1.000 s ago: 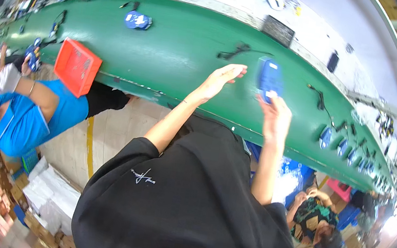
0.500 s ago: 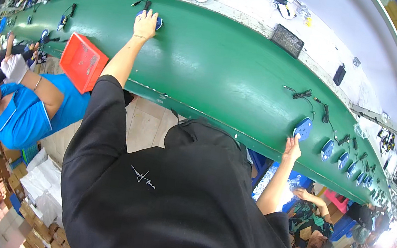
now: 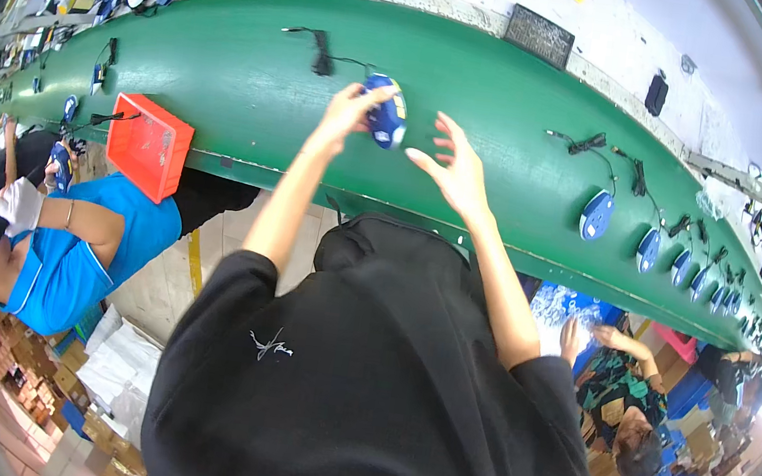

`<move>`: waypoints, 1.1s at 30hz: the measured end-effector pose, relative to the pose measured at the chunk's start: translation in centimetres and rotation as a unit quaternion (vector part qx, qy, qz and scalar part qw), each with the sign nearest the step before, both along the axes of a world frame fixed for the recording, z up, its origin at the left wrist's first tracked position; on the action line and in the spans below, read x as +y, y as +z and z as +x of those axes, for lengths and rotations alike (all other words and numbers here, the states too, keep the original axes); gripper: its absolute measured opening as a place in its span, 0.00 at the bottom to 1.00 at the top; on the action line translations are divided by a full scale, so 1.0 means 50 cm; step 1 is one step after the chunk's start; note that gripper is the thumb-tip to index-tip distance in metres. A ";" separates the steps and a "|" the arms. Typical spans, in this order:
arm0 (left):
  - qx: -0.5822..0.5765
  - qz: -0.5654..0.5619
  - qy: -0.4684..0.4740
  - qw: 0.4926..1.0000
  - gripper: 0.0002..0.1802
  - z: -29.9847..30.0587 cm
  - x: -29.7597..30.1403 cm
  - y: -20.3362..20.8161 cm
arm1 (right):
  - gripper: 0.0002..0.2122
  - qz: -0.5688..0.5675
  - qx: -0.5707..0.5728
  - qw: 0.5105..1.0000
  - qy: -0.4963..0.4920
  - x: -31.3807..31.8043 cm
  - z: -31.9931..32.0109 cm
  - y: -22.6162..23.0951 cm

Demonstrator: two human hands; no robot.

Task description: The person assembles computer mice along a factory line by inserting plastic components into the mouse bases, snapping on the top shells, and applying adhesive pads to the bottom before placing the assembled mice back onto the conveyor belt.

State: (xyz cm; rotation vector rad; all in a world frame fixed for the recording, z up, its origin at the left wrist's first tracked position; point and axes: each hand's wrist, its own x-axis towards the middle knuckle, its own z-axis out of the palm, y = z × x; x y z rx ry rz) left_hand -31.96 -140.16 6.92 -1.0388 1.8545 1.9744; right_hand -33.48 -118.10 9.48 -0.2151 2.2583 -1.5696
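My left hand (image 3: 346,120) grips a blue, mouse-shaped corded device (image 3: 385,113) with yellow and white patches. It is held just over the green conveyor belt (image 3: 260,58). From its far end a thin black cord runs left to a tied bundle (image 3: 323,64) on the belt. To the right of the device, my right hand (image 3: 453,163) is held with fingers spread and holds nothing. Farther right on the belt lies another blue device (image 3: 597,215) with its cord bundle (image 3: 588,145) beyond it.
An orange-red bin (image 3: 148,145) sits at the belt's near edge, left. Several corded devices (image 3: 680,268) line the belt at right. A dark tray (image 3: 539,35) rests on the far ledge. A co-worker in blue (image 3: 91,248) is at left, another person (image 3: 619,404) at right.
My left hand has brought the device right and nearer, and its yellow-marked side now shows. My right hand has let go of the right-hand device and moved left with fingers apart.
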 end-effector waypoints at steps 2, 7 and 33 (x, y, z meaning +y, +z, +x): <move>0.024 -0.007 -0.029 0.999 0.35 -0.002 0.076 0.006 | 0.25 -0.066 -0.048 0.996 0.034 -0.028 -0.008 0.008; 0.127 0.248 0.145 0.949 0.27 -0.008 0.169 0.019 | 0.23 -0.217 -0.230 0.947 -0.062 -0.005 -0.002 -0.009; 0.111 0.292 -0.071 0.947 0.24 -0.118 0.182 0.003 | 0.04 0.098 0.290 0.948 0.093 0.024 -0.205 0.019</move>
